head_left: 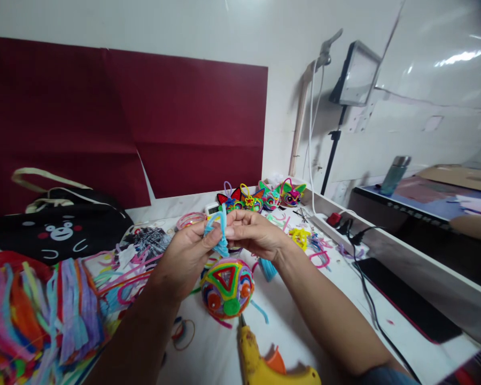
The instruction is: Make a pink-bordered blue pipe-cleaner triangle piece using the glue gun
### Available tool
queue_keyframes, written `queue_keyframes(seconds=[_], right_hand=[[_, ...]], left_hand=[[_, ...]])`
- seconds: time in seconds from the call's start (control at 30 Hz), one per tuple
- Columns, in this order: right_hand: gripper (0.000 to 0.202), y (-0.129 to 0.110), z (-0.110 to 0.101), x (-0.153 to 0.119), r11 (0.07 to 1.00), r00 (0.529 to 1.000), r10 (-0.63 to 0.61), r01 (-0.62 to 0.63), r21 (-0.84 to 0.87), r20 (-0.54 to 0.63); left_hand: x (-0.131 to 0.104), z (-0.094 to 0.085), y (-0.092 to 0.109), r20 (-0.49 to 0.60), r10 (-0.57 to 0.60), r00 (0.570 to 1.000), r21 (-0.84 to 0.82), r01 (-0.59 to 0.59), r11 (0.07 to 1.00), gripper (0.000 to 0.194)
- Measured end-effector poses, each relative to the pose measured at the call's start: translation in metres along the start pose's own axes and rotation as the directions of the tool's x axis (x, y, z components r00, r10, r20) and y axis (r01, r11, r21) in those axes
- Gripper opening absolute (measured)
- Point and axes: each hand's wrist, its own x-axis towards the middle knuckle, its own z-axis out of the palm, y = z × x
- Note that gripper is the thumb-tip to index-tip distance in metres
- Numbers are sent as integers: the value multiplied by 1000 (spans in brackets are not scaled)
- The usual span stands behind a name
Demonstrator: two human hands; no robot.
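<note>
Light blue pipe cleaners [221, 235], bent into loops, are pinched between my two hands above the table. My left hand [190, 251] grips them from the left, thumb and fingers pressed together. From the right, my right hand [254, 232] pinches the same blue piece. Just below sits a round, multicoloured pipe-cleaner animal head [227, 289] with orange eyes and a green nose. A yellow hot glue gun [256, 355] lies in front of it, its nozzle near the head's lower edge. The fingertips partly hide the blue piece.
Bundles of coloured pipe cleaners [72, 305] lie at left before a black bag [60, 230]. Several finished animal heads [270, 198] stand at the back. At right are a power strip [344, 232], a black cable, a phone-like slab [404, 299] and a lamp [358, 75]. Another person's arm [475, 224] shows far right.
</note>
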Motion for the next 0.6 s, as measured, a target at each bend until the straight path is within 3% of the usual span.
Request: queue_keyframes(seconds=[0.13,0.3,0.43,0.6], right_hand=[[35,-3,6,-4,994,992,-92,86,-74,-83],[26,-6,17,-10,911,942,-304,242,-336,-146],[20,1,20,-13,773,888,-446,322,-547,-109],[22,4,26,-17,526,834,-551,327,-786,-22]], left_hand=[[0,-5,0,-35,16,999,36,-15,999,25],[2,-13,-3,-135,113,984,173,-89,981,25],[2,-14,-3,-192,153,970,303,-89,949,28],[1,-12,1,-219,231,948,466,-106,878,27]])
